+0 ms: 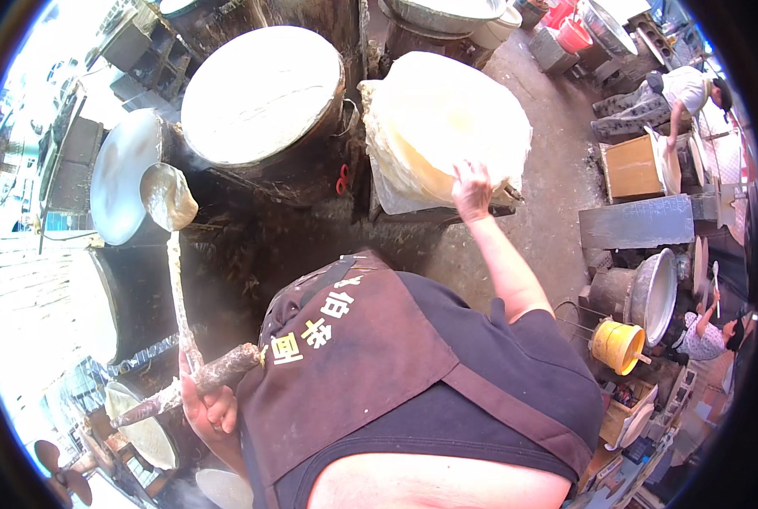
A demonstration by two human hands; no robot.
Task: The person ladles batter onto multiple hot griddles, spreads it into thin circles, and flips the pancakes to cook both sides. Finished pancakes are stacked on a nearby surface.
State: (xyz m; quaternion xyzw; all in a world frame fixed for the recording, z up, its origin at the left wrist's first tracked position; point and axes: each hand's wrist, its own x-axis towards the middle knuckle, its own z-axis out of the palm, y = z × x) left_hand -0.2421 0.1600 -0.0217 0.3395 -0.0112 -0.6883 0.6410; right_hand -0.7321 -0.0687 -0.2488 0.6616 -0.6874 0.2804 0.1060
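My left hand point(211, 409) is closed round the handle of a long ladle point(168, 199) and a thick, crusted stick point(218, 371) that crosses it. Pale batter coats the ladle's round bowl, which is raised beside a large steaming pot. On top of a stack of pale, thin, wet-looking sheets point(438, 119), my right hand point(472, 191) touches the near edge with its fingers apart. A dark stick end point(513, 193) pokes out at the stack's right side. Ahead stands a big dark vat point(311, 165) with a white, flat round top point(260, 93).
A round grey lid point(124, 178) leans left of the vat. To the right are a yellow bucket point(618, 346), a wide metal basin point(653, 297) and a grey board point(638, 222). A person point(689, 89) bends over a wooden box point(635, 167); another person point(708, 335) is below.
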